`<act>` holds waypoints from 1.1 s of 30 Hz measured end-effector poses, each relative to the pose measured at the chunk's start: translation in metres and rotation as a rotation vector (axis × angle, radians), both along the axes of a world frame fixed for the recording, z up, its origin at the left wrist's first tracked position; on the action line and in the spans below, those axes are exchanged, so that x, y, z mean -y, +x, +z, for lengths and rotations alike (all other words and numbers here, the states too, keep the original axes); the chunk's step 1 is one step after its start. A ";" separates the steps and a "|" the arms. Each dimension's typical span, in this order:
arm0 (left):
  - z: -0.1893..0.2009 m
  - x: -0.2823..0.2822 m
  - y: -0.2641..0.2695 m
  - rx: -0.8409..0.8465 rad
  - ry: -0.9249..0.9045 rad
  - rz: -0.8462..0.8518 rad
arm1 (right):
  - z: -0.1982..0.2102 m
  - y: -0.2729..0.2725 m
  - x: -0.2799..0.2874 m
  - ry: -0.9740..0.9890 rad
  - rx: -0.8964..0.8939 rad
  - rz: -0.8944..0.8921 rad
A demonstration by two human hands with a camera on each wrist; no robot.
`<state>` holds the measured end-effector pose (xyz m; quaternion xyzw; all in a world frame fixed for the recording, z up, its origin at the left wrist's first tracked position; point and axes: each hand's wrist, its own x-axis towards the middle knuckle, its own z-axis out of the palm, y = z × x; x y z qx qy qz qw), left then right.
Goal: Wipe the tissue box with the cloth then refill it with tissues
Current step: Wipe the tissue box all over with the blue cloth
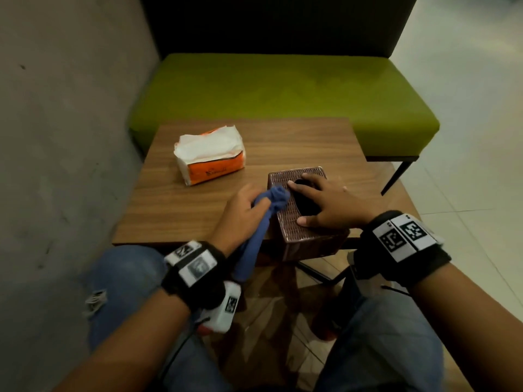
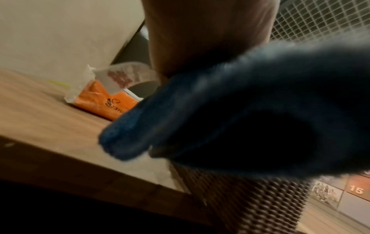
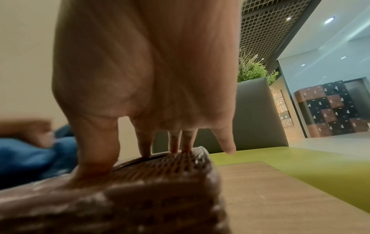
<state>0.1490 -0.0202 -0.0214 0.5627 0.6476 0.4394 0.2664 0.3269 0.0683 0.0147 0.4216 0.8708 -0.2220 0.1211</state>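
Note:
A brown woven tissue box (image 1: 294, 227) sits at the near right of the wooden table (image 1: 198, 205), overhanging its front edge. My right hand (image 1: 322, 202) lies flat on the box's top, fingers spread over its dark opening; the right wrist view shows the fingertips (image 3: 174, 147) pressing the weave of the box (image 3: 160, 182). My left hand (image 1: 243, 210) grips a bunched blue cloth (image 1: 271, 202) against the box's left top edge, its tail hanging down. In the left wrist view the cloth (image 2: 240, 118) covers the box (image 2: 250, 197). An opened orange tissue pack (image 1: 210, 157) (image 2: 104, 104) lies behind.
A green bench seat (image 1: 283, 94) with a dark backrest stands just beyond the table. A grey wall (image 1: 56, 137) runs close along the left. Pale tiled floor (image 1: 467, 137) opens to the right. My knees in jeans are under the table's near edge.

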 end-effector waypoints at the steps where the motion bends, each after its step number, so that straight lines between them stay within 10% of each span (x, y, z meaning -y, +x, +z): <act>1: -0.003 0.009 0.000 0.025 -0.028 -0.037 | 0.000 0.000 0.001 -0.002 0.001 -0.007; 8: 0.013 -0.030 -0.019 0.178 -0.007 0.228 | 0.003 0.001 0.003 -0.014 -0.022 -0.021; 19: -0.010 0.027 0.004 0.048 0.079 -0.106 | -0.002 -0.003 0.006 -0.023 -0.072 -0.081; 27: -0.006 -0.028 -0.006 -0.029 -0.007 0.077 | -0.005 -0.004 0.012 -0.043 -0.111 -0.143; 33: -0.016 0.053 0.008 0.069 0.093 -0.084 | -0.006 -0.003 0.017 -0.025 -0.126 -0.167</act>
